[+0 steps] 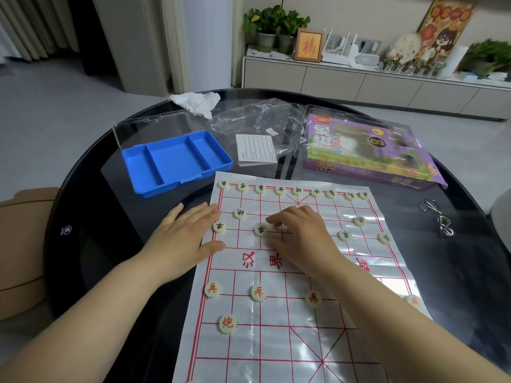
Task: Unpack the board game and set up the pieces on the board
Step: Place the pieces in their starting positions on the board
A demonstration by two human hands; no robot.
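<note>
Looks down on a round, dark glass counter (110, 258) in a living room, pale floor around it, a long low sideboard (359, 84) against the far wall. Near the front edge, the paper board (276, 341), with black-lettered pieces (279, 190) on its far rows and red-lettered pieces (258, 293) nearer. Flat on the board's left edge, the left hand (188, 233), fingers straight, released. Palm down over the board's middle, the right hand (301, 230), fingers bent, tips just beside one of the black-lettered pieces; cannot tell whether grasping or released. Behind the board, a blue tray (177, 158) with its clear lid raised, a leaflet (255, 152), a clear bag (257, 120), a purple box (365, 150). Bare glass left of the board; metal rings (437, 219) near the right rim.
</note>
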